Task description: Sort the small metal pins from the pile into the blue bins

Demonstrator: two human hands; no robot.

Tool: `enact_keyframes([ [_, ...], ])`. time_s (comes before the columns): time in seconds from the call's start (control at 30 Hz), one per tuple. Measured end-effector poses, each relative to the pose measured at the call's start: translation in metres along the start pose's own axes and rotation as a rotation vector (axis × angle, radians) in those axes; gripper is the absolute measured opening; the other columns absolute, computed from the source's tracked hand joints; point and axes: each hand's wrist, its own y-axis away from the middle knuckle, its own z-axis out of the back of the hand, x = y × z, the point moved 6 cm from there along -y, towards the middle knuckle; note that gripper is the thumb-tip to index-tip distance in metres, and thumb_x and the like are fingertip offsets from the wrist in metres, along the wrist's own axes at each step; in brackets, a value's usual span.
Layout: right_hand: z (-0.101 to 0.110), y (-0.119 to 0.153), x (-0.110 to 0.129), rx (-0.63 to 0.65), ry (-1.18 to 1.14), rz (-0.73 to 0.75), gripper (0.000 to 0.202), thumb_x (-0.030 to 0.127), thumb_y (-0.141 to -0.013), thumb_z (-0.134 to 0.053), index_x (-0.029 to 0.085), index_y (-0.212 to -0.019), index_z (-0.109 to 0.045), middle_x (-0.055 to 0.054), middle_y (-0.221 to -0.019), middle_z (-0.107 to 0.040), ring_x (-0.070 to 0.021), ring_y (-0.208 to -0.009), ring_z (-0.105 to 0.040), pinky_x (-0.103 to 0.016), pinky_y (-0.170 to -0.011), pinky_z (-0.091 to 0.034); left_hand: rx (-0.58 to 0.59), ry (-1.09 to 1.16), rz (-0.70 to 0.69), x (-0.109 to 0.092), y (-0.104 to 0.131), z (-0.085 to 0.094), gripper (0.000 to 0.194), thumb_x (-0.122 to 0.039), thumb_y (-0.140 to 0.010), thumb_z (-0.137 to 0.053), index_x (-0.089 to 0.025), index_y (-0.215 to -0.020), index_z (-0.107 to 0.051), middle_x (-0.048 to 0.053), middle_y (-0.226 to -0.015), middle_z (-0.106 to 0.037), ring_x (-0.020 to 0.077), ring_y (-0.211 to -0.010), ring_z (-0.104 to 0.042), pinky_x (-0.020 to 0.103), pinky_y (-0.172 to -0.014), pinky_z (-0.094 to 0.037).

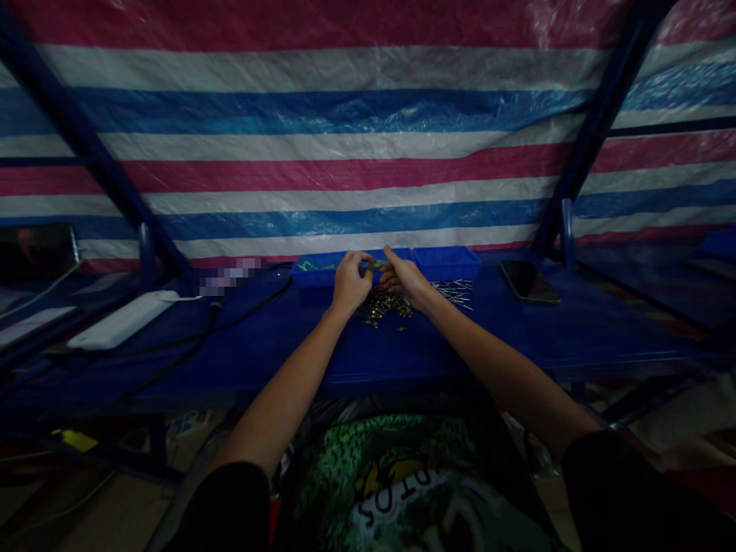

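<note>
My left hand [351,281] is curled, thumb and forefinger pinched on one end of a small, thin greenish piece [378,264], too dim to name. At its other end is my right hand [407,279], with the thumb raised and the fingers bent around that end. Under both hands lies a heap of small brass-coloured metal fittings [386,304], with a few loose ones at its front. Thin silver pins [457,293] are spread to the right of the heap, partly hidden by my right wrist.
Behind the hands stand blue trays [447,264], the left one with green pieces [315,265] inside. A phone [529,280] lies right on the blue table [494,337]. To the left are a white power strip [123,320] and black cables [253,316]. Striped sheeting [368,176] hangs behind.
</note>
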Motion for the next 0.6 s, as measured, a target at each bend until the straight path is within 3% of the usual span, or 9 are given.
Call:
enact_keyframes([
  [0.1, 0.004, -0.001, -0.002, -0.042, -0.05, -0.036, 0.045, 0.06, -0.076, -0.049, 0.017, -0.067, -0.057, -0.006, -0.059, -0.059, -0.0121, -0.048, -0.052, -0.026, -0.045, -0.04, 0.033, 0.043, -0.078, -0.01, 0.001, -0.001, 0.023, -0.002, -0.07, -0.047, -0.018, -0.081, -0.058, 0.006, -0.094, -0.055, 0.0172, -0.086, -0.053, 0.029, -0.073, -0.044],
  [0.23, 0.007, -0.005, 0.0, -0.071, -0.057, 0.05, 0.021, 0.035, -0.073, -0.06, 0.016, -0.065, -0.055, 0.0, -0.056, -0.054, -0.0096, -0.048, -0.049, -0.022, -0.045, -0.038, 0.044, 0.093, -0.122, -0.016, 0.002, 0.0, 0.031, 0.002, -0.068, -0.042, -0.019, -0.086, -0.057, 0.007, -0.108, -0.051, 0.0195, -0.103, -0.05, 0.029, -0.076, -0.045],
  [0.4, 0.015, -0.001, 0.009, -0.19, -0.052, 0.153, 0.015, 0.029, -0.074, -0.056, 0.017, -0.066, -0.052, 0.002, -0.058, -0.051, -0.0085, -0.052, -0.048, -0.02, -0.046, -0.039, -0.027, 0.17, 0.018, -0.001, 0.001, 0.0, 0.042, 0.002, -0.072, -0.041, -0.02, -0.107, -0.047, 0.009, -0.114, -0.05, 0.0135, -0.081, -0.059, 0.028, -0.072, -0.046],
  [0.5, 0.019, 0.002, 0.013, -0.249, -0.028, 0.17, 0.013, 0.028, -0.075, -0.054, 0.017, -0.068, -0.052, 0.002, -0.058, -0.051, -0.0092, -0.052, -0.048, -0.02, -0.045, -0.037, 0.041, 0.266, 0.151, 0.011, 0.001, -0.009, 0.037, -0.007, -0.081, -0.041, -0.02, -0.115, -0.043, 0.006, -0.095, -0.059, 0.012, -0.068, -0.06, 0.027, -0.068, -0.046],
  [0.6, 0.014, 0.0, 0.013, -0.179, -0.014, 0.201, 0.013, 0.028, -0.074, -0.056, 0.016, -0.069, -0.054, 0.001, -0.061, -0.052, -0.0095, -0.055, -0.048, -0.022, -0.047, -0.039, 0.12, 0.295, 0.182, 0.015, 0.001, -0.017, 0.022, -0.024, -0.087, -0.043, -0.018, -0.106, -0.052, 0.003, -0.079, -0.061, 0.0147, -0.069, -0.059, 0.027, -0.065, -0.044],
])
